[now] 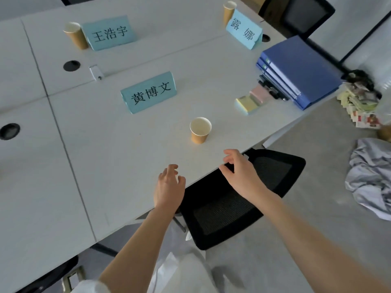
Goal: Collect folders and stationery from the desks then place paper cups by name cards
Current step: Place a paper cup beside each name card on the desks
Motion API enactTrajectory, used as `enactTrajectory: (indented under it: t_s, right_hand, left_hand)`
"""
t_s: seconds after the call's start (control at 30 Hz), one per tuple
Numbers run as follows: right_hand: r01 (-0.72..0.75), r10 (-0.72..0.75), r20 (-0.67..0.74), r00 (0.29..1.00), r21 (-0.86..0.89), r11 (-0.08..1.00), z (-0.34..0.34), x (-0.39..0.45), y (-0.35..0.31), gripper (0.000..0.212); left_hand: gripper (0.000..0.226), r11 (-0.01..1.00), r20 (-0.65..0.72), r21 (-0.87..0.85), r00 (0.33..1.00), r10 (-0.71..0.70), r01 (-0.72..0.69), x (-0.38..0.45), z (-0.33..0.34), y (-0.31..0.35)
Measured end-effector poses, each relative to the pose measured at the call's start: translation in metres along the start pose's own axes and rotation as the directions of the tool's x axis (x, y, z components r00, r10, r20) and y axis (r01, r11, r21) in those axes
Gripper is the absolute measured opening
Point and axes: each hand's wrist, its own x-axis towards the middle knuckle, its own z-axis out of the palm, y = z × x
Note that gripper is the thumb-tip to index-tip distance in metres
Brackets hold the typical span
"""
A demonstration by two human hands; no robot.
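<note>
Nearest the camera, two bare forearms are stretched forward over the near edge of the white desk. The left hand is held just above the desk top with its fingers loosely curled, and nothing is gripped in it. The right hand is poised at the desk edge above the black mesh chair; its fingers are relaxed and spread, and nothing is held in it either. The chair is tucked partly under the desk.

Just beyond the hands, a brown paper cup is stood upright on the desk, apart from both hands. Behind it and to the left, a light blue name card is stood as a folded tent. To the right, near the desk's right edge, pads of sticky notes are laid, yellow and pink, beside what appear to be black binder clips, though these are too blurred to be told for certain. Against them a stack of blue folders is piled.

Farther back, a second name card is stood with a second paper cup touching its left end. At the far right, a third name card is set with a third paper cup just behind it. On the floor to the right, crumpled grey cloth is seen.
</note>
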Motion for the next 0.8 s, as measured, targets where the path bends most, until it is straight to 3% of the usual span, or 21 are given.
enactTrajectory:
  t_s: [0.13, 0.3, 0.47, 0.63, 0.8]
  right_hand:
    - [0.009, -0.009, 0.038, 0.999, 0.004, 1.000, -0.008, 0.045, 0.002, 0.059]
    - [0.064, -0.062, 0.119, 0.991, -0.013, 0.998, -0.001, 0.101, 0.008, 0.083]
    - [0.126, -0.123, 0.231, 0.965, 0.004, 0.992, 0.011, 0.153, 0.010, 0.099]
    - [0.204, -0.196, 0.367, 0.909, 0.018, 0.979, 0.016, 0.184, 0.015, 0.099]
    - [0.298, -0.293, 0.402, 0.868, 0.051, 0.953, 0.017, 0.204, 0.018, 0.088]
  left_hand:
    - [0.044, 0.998, 0.010, 0.064, 1.000, -0.017, 0.016, 0.034, 0.015, 0.016]
    - [0.069, 0.942, 0.068, 0.314, 0.987, -0.143, 0.115, 0.074, 0.040, 0.018]
    - [0.074, 0.920, 0.021, 0.332, 0.973, -0.229, 0.210, 0.104, 0.057, 0.022]
    - [0.078, 0.887, -0.028, 0.286, 0.929, -0.370, 0.362, 0.120, 0.072, 0.031]
    - [0.073, 0.862, -0.113, 0.256, 0.899, -0.423, 0.438, 0.126, 0.082, 0.043]
